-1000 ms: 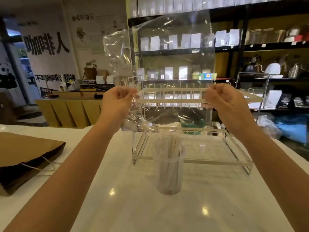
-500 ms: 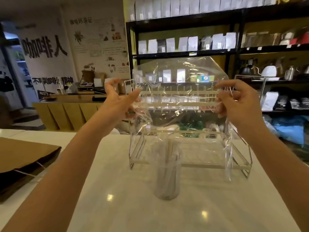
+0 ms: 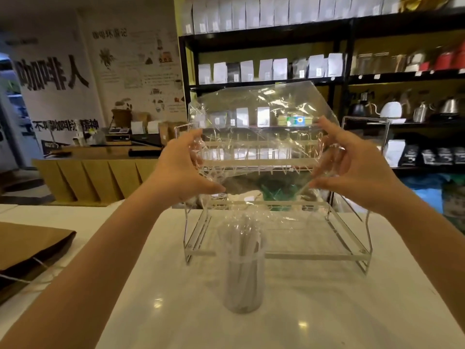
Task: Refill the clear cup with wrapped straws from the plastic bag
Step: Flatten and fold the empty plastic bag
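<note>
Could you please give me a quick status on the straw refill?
Left hand and right hand hold empty-looking plastic bag aloft. Clear cup below, straws inside. Acrylic rack behind cup.

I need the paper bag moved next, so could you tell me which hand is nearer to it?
Left. The left hand holds the plastic bag's left edge, on the brown paper bag's side; the right hand holds the opposite edge, farther away.
</note>
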